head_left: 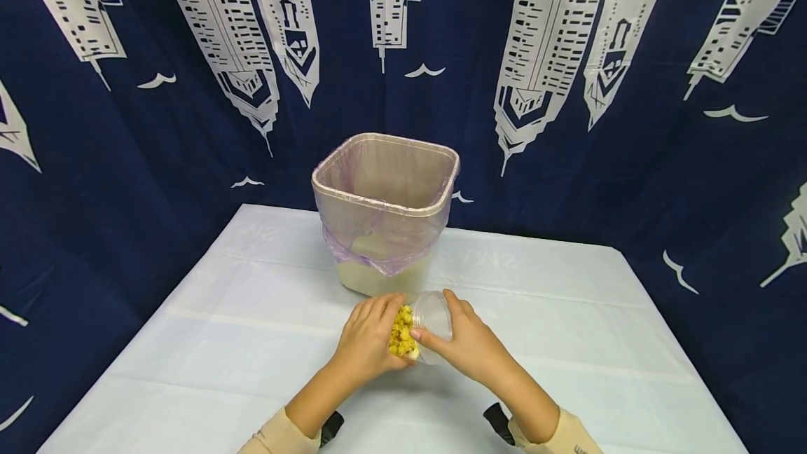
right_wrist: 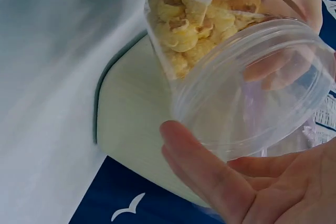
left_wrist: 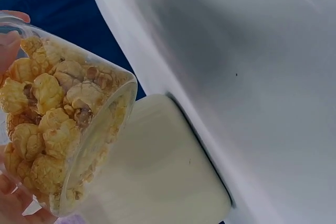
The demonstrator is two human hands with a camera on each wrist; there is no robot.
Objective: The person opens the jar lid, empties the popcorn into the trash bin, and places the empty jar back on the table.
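Note:
A clear plastic jar (left_wrist: 113, 114) of yellow popcorn (head_left: 403, 331) is tipped on its side, low over the front of the table. My left hand (head_left: 368, 335) grips its body, with the fingers wrapped round the far side and the thumb near me. At the jar's right end is a clear round lid (right_wrist: 220, 103) with a ridged rim. My right hand (head_left: 473, 342) holds that end between its thumb and fingers, thumb tip at the rim. In the right wrist view the left thumb shows against the jar wall, above the popcorn.
Just beyond the hands stands a cream bin (head_left: 356, 279), lined with a thin purple bag (head_left: 387, 237) folded over its rim. A white cloth covers the table (head_left: 252, 300). Behind and at both sides hangs a dark blue curtain (head_left: 441, 111) printed with white buildings and birds.

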